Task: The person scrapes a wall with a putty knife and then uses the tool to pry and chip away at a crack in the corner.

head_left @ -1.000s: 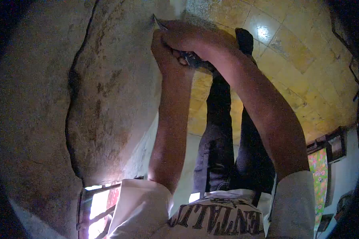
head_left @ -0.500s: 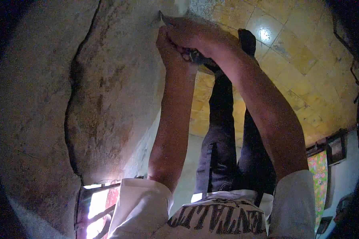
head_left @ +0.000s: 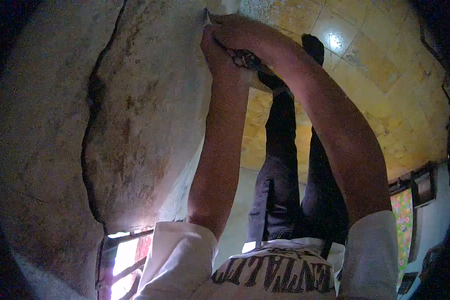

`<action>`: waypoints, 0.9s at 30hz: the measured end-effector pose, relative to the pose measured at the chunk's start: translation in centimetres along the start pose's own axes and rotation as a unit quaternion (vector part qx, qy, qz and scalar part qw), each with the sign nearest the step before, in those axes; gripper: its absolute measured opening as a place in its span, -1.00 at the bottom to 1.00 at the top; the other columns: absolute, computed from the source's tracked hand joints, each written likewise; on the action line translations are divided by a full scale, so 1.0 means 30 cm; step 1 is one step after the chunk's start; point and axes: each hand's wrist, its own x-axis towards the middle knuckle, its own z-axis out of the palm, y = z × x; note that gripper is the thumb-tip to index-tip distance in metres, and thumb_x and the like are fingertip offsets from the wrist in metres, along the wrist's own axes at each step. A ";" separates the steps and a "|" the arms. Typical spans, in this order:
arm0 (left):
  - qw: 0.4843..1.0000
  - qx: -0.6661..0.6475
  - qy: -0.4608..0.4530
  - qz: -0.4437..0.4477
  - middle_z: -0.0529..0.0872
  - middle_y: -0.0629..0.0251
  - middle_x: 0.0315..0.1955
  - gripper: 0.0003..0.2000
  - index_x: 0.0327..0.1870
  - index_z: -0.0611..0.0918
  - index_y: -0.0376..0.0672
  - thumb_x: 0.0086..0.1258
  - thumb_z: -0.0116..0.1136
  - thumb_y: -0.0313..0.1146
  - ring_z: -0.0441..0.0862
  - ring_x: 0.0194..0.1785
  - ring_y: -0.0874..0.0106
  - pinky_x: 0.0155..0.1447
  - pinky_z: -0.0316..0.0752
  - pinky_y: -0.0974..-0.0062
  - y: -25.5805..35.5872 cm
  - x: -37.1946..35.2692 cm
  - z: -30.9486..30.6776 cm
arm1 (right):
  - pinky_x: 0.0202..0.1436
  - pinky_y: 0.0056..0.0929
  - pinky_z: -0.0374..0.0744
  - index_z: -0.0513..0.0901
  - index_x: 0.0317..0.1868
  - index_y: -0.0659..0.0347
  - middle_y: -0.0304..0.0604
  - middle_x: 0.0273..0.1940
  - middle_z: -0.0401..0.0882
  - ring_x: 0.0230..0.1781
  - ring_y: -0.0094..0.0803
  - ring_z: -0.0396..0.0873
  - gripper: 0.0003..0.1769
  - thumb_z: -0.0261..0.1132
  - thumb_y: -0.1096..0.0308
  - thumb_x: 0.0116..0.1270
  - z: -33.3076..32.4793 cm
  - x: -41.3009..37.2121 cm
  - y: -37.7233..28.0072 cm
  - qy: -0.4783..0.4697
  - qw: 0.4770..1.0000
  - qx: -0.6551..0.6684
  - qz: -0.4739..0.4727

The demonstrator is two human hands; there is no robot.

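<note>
Both my arms reach down and forward along a rough, stained plaster wall (head_left: 150, 100). My left hand (head_left: 216, 50) and my right hand (head_left: 240, 31) are clasped together around a tool with a dark handle (head_left: 246, 59). Its thin metal tip (head_left: 206, 16) sticks out past my fingers and touches the wall near the corner by the floor. My right hand lies over the left and hides most of the tool. My legs in dark trousers (head_left: 285, 165) stand beside the wall.
A long dark crack (head_left: 91, 125) runs through the wall on the left. Yellow floor tiles (head_left: 375, 75) spread to the right. A bright barred opening (head_left: 125, 260) shows at lower left, a flowered cloth (head_left: 402, 225) at lower right.
My clasped hands and the tool have slid further along the wall, up and slightly right in the view. My arms are stretched out more.
</note>
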 end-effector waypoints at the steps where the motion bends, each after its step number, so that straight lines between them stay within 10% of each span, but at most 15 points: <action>1: 0.998 0.007 0.054 -0.011 0.46 0.51 -0.73 -0.68 -0.42 0.50 0.00 0.46 -0.09 -0.01 0.36 -0.77 0.63 -0.72 0.27 0.57 0.013 0.012 0.041 | -0.38 -0.26 0.65 0.50 0.26 0.20 -0.04 -0.37 0.72 -0.50 -0.36 0.68 -0.59 -0.07 0.23 0.55 -0.013 -0.003 -0.012 -0.002 1.000 -0.007 0.002; 4: 0.987 -0.030 0.141 -0.067 0.45 0.51 -0.72 -0.69 -0.49 0.47 0.02 0.44 -0.09 -0.04 0.37 -0.75 0.62 -0.70 0.30 0.56 0.087 -0.086 0.182 | -0.39 -0.25 0.65 0.51 0.23 0.23 -0.04 -0.39 0.71 -0.52 -0.35 0.67 -0.59 -0.09 0.23 0.55 -0.102 -0.126 -0.182 -0.051 0.997 0.047 0.047; 7: 0.987 -0.097 -0.117 -0.058 0.49 0.47 -0.67 -0.69 -0.52 0.46 0.02 0.42 -0.09 -0.06 0.43 -0.70 0.57 -0.62 0.38 0.51 0.077 -0.145 0.040 | -0.37 -0.24 0.65 0.49 0.24 0.22 -0.03 -0.39 0.70 -0.51 -0.32 0.68 -0.58 -0.10 0.21 0.56 -0.108 -0.116 -0.148 -0.056 0.996 0.057 0.032; 11: 0.973 -0.168 -0.152 -0.031 0.54 0.41 -0.58 -0.69 -0.48 0.48 -0.01 0.42 -0.09 -0.05 0.51 -0.60 0.50 -0.50 0.48 0.43 0.020 -0.033 0.011 | -0.31 -0.21 0.67 0.48 0.25 0.21 0.01 -0.37 0.71 -0.46 -0.23 0.70 -0.56 -0.11 0.18 0.56 -0.133 -0.062 -0.107 -0.094 0.991 0.089 0.021; 22: 0.992 -0.124 -0.035 0.001 0.60 0.29 -0.41 -0.70 -0.26 0.54 -0.11 0.43 -0.10 -0.07 0.63 -0.35 0.39 -0.25 0.58 0.30 0.019 -0.070 0.057 | -0.21 -0.14 0.67 0.49 0.24 0.23 0.10 -0.24 0.72 -0.29 -0.04 0.72 -0.56 -0.09 0.19 0.54 -0.069 -0.087 -0.118 -0.031 0.999 -0.006 0.007; 27: 0.949 -0.200 -0.242 -0.029 0.60 0.28 -0.42 -0.72 -0.29 0.55 -0.10 0.41 -0.08 -0.09 0.61 -0.38 0.40 -0.27 0.57 0.34 -0.043 -0.046 -0.088 | -0.16 -0.10 0.68 0.49 0.24 0.24 0.14 -0.18 0.73 -0.20 0.04 0.73 -0.56 -0.08 0.20 0.53 0.062 0.006 0.095 0.111 0.980 -0.133 -0.096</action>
